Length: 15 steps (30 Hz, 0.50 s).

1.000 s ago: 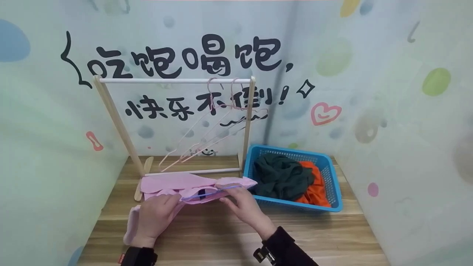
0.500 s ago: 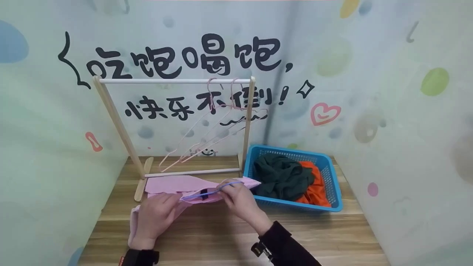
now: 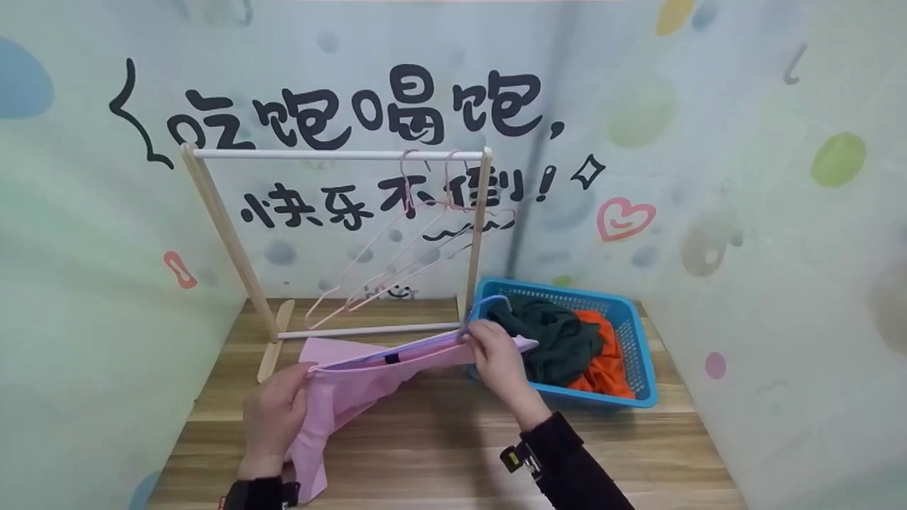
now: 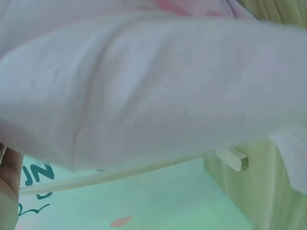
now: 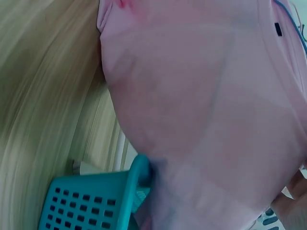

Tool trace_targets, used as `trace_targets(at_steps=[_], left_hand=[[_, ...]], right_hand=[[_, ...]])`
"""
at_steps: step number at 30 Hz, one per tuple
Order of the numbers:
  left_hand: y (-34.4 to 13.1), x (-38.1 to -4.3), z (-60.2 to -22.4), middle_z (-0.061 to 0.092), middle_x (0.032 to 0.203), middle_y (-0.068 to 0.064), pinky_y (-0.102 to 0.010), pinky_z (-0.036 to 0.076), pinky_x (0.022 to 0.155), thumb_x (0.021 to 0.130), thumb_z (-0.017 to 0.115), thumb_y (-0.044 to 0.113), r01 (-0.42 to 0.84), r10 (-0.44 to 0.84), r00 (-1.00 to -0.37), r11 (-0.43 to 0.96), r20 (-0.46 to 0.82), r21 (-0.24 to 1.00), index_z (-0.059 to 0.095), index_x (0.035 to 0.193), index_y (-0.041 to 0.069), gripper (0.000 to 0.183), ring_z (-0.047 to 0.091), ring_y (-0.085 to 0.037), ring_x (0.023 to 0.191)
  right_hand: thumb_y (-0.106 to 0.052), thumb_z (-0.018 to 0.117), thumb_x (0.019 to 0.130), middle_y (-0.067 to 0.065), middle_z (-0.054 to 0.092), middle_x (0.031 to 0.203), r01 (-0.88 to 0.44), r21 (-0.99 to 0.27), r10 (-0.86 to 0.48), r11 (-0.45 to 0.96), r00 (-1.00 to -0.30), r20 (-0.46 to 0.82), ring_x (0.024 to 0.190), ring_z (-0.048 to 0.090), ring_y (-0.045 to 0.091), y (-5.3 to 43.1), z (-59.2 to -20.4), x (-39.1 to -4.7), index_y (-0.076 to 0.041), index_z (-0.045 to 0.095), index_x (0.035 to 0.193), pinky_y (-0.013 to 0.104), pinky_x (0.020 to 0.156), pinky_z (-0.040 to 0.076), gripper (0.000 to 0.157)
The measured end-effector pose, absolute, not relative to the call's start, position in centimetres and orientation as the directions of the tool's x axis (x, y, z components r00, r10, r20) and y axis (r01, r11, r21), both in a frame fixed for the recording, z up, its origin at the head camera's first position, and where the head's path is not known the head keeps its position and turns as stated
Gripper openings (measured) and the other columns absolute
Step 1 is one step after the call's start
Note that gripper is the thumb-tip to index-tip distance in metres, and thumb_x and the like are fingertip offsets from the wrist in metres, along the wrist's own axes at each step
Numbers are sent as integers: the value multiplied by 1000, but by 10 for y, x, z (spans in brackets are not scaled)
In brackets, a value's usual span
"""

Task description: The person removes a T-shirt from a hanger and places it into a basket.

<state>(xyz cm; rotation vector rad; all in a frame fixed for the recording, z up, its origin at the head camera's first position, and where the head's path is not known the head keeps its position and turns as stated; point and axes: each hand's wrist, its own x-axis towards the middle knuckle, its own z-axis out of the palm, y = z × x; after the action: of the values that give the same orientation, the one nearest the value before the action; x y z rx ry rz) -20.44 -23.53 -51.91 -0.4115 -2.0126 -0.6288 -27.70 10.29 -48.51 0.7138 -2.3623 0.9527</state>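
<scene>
A pink shirt [image 3: 354, 404] is stretched between my two hands above the table, its neck opening facing up with a dark label inside. A thin blue hanger [image 3: 489, 300] runs along that opening, its hook sticking out past the right hand. My left hand [image 3: 273, 418] grips the shirt at the left end of the opening. On the other side my right hand [image 3: 504, 368] pinches the shirt and hanger near the hook. In the left wrist view, pink cloth [image 4: 168, 91] covers most of the picture. The right wrist view shows the shirt front [image 5: 192, 96].
Behind the shirt stands a wooden rack with a white top bar [image 3: 319, 154]. Pink hangers [image 3: 402, 173] hang at its right end. A blue basket [image 3: 646, 354] on the right holds dark green cloth [image 3: 545, 333] and orange cloth [image 3: 602, 365]. Printed walls enclose the table.
Both hands have lifted and spread the shirt. The right hand moved right and up, and the hanger's hook now shows above it. A sleeve hangs down by the left hand.
</scene>
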Motion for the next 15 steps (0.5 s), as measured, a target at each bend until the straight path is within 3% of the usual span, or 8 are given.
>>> trace_targets(at_steps=[11,15], left_hand=[[-216,-223,-529,69,82,-14,-47,48,61,83,68,-6,437,-158,-586,764,795,474,67,90,2,10,66,-38,69],[-209,-227,-527,68,79,-15,-51,48,61,89,68,2,386,-161,-697,737,699,555,65,91,1,4,66,-39,69]], right_hand=[[-8,57,99,8,66,93,-618,-577,-167,533,-746,645,86,61,23,109,-482,-285,-6,63,92,40,81,54,10],[-9,59,98,5,66,94,-616,-577,-206,536,-758,619,87,61,21,108,-482,-286,-8,64,92,38,82,54,8]])
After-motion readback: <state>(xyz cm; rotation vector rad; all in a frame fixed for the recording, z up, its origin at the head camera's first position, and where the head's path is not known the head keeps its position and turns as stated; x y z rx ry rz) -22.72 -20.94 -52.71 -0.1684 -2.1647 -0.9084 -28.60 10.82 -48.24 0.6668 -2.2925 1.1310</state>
